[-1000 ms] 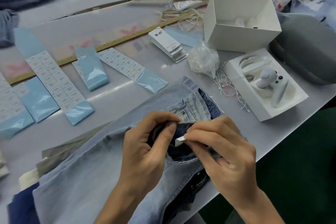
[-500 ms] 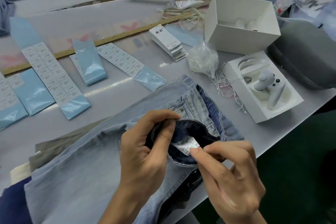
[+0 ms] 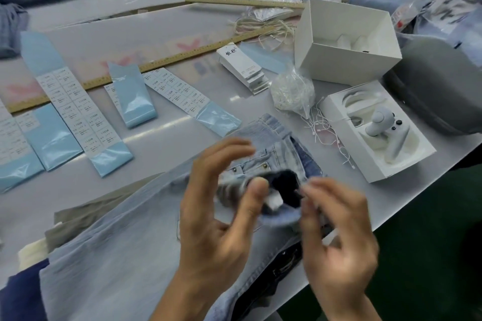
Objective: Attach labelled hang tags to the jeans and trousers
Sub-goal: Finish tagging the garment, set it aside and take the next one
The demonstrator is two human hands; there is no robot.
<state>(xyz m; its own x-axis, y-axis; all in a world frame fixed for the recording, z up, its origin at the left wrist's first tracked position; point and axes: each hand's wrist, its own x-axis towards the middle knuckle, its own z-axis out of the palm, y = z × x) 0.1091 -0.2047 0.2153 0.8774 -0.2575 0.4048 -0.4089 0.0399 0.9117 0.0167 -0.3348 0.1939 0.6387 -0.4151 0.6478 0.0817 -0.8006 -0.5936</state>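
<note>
Looking down from the head view, the light blue jeans point(image 3: 135, 250) lie spread on the grey worktop point(image 3: 161, 21), waistband end toward the near right edge, on top of a few other folded trousers point(image 3: 86, 216). The left hand point(image 3: 221, 214) has its thumb pressed on the turned-back waistband, where a small white inner label point(image 3: 273, 200) shows against the dark lining; the other fingers lift, spread and relaxed. The right hand point(image 3: 336, 237) hovers just beside that spot with fingers loosely curled, but motion blur hides whether it pinches anything, so I cannot tell. By my reading, denim like this is soft and floppy yet fairly heavy, so it will sag and drag rather than lift cleanly; the thick stitched waistband or a belt loop looks the firmest place to grip. The hang tags point(image 3: 243, 68) sit stacked further back, stiff light card, best taken by an edge. The thin white strings point(image 3: 326, 130) near the open box point(image 3: 375, 128) look flimsy and prone to tangling.
</note>
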